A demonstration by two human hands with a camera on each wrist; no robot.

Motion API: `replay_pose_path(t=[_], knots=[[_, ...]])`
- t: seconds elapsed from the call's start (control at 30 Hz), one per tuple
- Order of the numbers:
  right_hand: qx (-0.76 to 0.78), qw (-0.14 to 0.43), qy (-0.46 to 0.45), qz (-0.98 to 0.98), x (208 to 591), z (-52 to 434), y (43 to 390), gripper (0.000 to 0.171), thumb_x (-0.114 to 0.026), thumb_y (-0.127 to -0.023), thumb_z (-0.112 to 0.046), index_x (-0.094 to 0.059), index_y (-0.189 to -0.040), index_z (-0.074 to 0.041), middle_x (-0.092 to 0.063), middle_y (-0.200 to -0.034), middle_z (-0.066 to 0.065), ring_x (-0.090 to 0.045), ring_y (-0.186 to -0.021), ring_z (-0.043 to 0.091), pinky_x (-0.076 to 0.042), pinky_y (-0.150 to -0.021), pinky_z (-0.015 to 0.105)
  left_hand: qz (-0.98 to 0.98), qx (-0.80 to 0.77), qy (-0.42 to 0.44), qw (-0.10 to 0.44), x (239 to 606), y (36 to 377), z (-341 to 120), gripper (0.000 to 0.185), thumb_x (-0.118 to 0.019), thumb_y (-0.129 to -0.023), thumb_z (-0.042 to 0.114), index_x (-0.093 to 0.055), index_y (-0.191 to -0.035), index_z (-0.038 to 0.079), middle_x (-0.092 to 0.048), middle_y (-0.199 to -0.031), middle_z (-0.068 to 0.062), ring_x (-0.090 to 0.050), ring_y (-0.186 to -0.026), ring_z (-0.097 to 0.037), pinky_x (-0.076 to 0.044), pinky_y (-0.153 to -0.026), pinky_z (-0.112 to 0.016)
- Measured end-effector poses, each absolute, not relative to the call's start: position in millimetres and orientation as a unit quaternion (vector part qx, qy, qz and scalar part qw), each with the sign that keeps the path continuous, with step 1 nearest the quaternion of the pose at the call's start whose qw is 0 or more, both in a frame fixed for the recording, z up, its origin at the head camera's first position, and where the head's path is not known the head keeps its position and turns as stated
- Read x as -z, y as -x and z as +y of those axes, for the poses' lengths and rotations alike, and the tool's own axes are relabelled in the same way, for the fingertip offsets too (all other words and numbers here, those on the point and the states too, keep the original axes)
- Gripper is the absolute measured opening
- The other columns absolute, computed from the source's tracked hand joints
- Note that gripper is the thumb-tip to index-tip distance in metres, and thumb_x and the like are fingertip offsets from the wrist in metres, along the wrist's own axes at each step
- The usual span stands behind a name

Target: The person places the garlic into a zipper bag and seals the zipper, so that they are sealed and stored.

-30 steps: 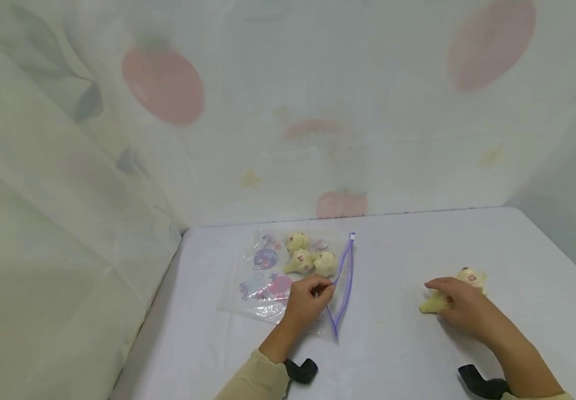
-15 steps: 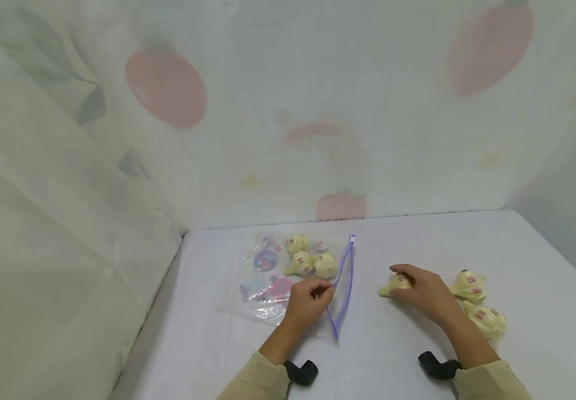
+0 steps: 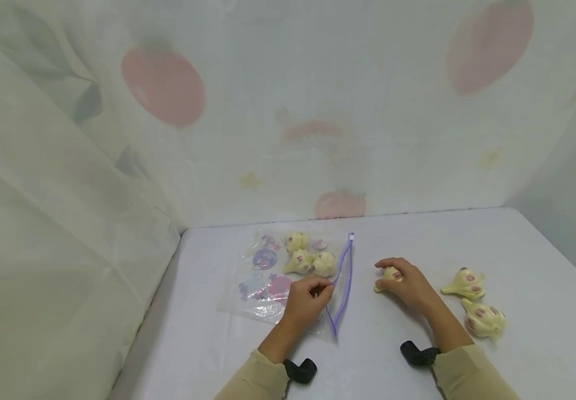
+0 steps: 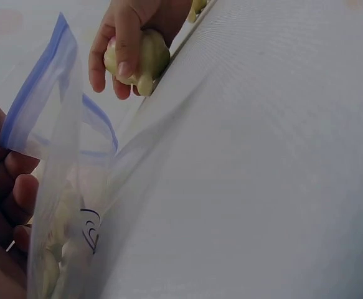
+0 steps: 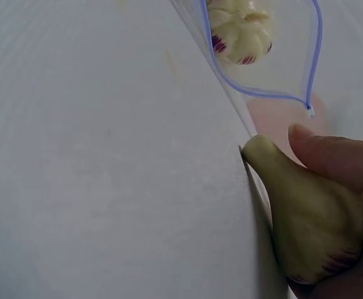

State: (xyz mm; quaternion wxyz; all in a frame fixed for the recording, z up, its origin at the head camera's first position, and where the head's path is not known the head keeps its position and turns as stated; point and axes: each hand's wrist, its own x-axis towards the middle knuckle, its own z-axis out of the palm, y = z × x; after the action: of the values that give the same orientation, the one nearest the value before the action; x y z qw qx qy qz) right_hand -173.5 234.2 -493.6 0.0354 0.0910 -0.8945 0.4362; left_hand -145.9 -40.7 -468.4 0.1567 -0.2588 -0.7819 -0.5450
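A garlic bulb (image 3: 392,276) sits gripped in the right hand (image 3: 408,283), just right of the zip bag (image 3: 288,275) mouth. The left hand (image 3: 304,303) pinches the bag's purple zip edge (image 3: 343,283). Two more garlic bulbs (image 3: 473,303) lie farther right on the white table (image 3: 528,244).

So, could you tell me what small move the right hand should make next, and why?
Probably carry the garlic bulb leftward into the bag's mouth. The right hand grips that bulb just right of the zip bag, and the left hand pinches the purple zip edge up so the mouth gapes. Three bulbs lie inside; two more wait on the table.
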Motion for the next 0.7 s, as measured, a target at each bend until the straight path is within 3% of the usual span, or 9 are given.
replay_pose_path(t=[0.2,0.5,0.7], knots=[[-0.47,-0.001,-0.064,-0.88,489.0,223.3,179.0,0.039,-0.073,-0.082,-0.013,-0.056,-0.117,-0.008,-0.054,-0.114,0.018,-0.051,-0.087,0.023,-0.042,-0.073,0.032,-0.783,0.546,0.257,0.154,468.0,147.3,-41.4,0.005,-0.07,-0.081,-0.009,-0.072,-0.083,-0.006,-0.066,-0.068,-0.015,-0.05,-0.06,-0.011,-0.046,-0.053,-0.022],[-0.542,-0.03,-0.045,-0.839,489.4,211.1,178.7,0.066,-0.059,-0.073,0.006,-0.042,-0.137,-0.004,-0.045,-0.129,0.021,-0.046,-0.089,0.02,-0.039,-0.073,0.026,-0.784,0.544,0.252,0.158,469.6,146.9,-40.4,0.006,-0.07,-0.081,-0.009,-0.073,-0.083,-0.004,-0.065,-0.068,-0.014,-0.049,-0.06,-0.01,-0.045,-0.053,-0.021],[-0.527,-0.003,-0.04,-0.849,493.7,213.3,179.9,0.075,-0.063,-0.077,0.0,-0.035,-0.146,-0.005,-0.05,-0.133,0.022,-0.05,-0.093,0.02,-0.041,-0.079,0.027,-0.787,0.546,0.243,0.152,467.3,145.4,-39.9,0.006,-0.07,-0.081,-0.009,-0.073,-0.082,-0.004,-0.065,-0.068,-0.015,-0.049,-0.06,-0.01,-0.045,-0.053,-0.02]])
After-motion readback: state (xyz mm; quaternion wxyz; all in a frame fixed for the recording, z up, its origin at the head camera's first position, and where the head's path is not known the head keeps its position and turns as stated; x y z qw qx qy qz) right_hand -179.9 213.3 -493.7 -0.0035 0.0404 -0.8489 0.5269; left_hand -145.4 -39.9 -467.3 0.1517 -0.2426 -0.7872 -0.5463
